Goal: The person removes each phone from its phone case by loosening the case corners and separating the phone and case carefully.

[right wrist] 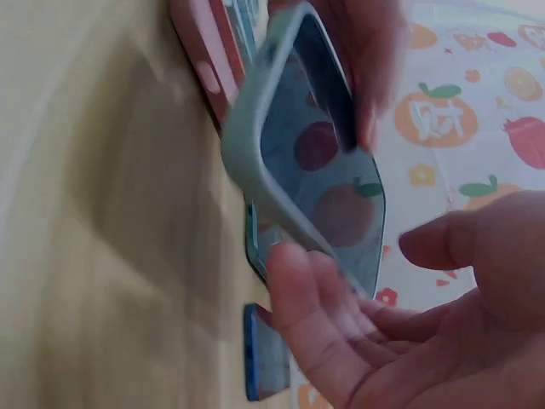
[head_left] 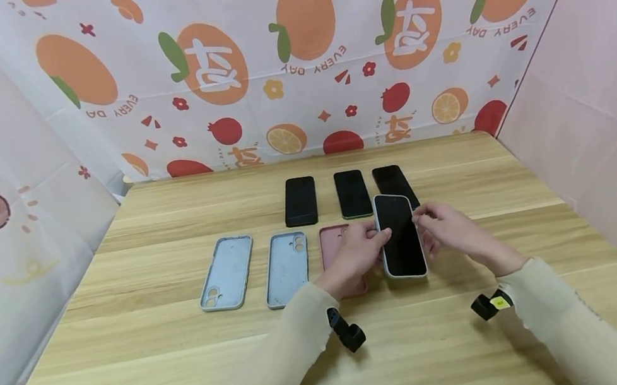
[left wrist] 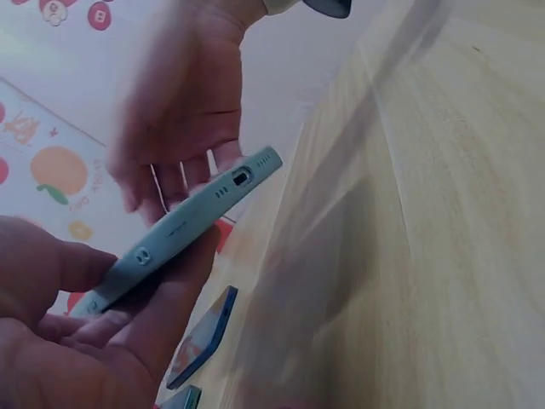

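A black-screened smartphone sits in a pale bluish-green case, raised over the table with its screen up. My left hand grips its left side, thumb over the screen edge and fingers underneath. At the opposite side is my right hand; in the right wrist view its fingertips touch the case edge while the thumb stands apart. A pink phone case lies partly hidden under my left hand. Just beyond the held phone rests another dark phone, its near end overlapped.
Two light blue phone cases lie on the wooden table to the left. Farther back are two more dark phones. Fruit-print cloth hangs behind the table's far edge.
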Tool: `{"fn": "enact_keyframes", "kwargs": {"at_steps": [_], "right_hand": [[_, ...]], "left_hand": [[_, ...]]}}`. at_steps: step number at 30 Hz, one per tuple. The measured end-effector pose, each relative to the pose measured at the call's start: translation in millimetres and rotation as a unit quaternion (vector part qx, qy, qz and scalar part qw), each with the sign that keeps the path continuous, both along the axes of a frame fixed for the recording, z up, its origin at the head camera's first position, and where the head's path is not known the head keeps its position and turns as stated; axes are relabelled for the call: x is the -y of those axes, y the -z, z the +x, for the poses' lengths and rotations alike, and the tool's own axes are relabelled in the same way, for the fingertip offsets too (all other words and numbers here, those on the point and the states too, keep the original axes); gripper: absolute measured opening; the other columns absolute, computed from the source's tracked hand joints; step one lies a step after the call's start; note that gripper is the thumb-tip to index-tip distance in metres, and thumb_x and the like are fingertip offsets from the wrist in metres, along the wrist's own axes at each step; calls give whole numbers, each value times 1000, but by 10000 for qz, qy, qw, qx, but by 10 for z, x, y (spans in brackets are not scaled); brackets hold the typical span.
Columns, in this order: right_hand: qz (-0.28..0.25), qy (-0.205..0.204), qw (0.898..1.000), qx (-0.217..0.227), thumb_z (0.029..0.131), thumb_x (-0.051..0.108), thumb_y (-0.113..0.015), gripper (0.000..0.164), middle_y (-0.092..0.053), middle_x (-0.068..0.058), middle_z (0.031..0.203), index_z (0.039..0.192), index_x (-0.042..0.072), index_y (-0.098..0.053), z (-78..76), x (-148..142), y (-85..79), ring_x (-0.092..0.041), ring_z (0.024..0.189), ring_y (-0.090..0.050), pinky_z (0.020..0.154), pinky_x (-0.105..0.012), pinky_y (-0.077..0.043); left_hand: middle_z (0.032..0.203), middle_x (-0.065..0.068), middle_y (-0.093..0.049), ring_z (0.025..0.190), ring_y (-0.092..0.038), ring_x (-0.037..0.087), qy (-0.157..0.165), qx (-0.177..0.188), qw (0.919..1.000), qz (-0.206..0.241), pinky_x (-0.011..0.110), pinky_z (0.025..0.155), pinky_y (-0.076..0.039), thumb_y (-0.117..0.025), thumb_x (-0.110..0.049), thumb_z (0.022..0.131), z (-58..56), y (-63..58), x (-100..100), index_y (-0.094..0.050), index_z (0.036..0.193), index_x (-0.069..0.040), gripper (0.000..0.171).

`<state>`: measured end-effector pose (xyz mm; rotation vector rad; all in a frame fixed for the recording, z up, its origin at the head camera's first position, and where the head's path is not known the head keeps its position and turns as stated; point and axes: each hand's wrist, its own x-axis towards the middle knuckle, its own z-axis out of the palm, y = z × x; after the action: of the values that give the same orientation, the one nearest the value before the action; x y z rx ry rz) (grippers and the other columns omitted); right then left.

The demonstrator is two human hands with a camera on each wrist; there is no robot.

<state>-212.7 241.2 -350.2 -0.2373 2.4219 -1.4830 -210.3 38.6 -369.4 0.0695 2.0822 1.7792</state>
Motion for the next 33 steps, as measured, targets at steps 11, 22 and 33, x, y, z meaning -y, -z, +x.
{"fn": "enact_keyframes", "kwargs": {"at_steps": [11, 22, 33], "right_hand": [[-420, 253, 9980, -390, 106, 13, -39, 38, -59, -20, 102, 132, -13, -49, -134, -66, -170, -14, 75, -65, 68, -33, -61], [-378, 60, 9985, -403, 104, 11, -43, 32, -63, -26, 109, 124, -10, -56, -141, -32, -249, -17, 81, -69, 73, -35, -61], [-446, -213, 9968, -636, 98, 6, -45, 28, -69, -21, 101, 117, -6, -62, -68, 13, -282, -21, 80, -72, 72, -41, -61]], "left_hand": [[102, 4, -77, 87, -73, 15, 276, -287, 9985, 386, 33, 83, -59, -59, -31, 100, 58, -70, 118, -64, 127, -12, 33], [106, 7, -76, 91, -74, 18, 496, -572, 9966, 314, 35, 82, -60, -59, -27, 100, 94, -117, 249, -64, 130, -14, 32], [109, 9, -73, 97, -70, 15, 922, -1035, 9902, 179, 35, 88, -58, -55, -19, 102, 122, -73, 388, -62, 128, -11, 28]]}}
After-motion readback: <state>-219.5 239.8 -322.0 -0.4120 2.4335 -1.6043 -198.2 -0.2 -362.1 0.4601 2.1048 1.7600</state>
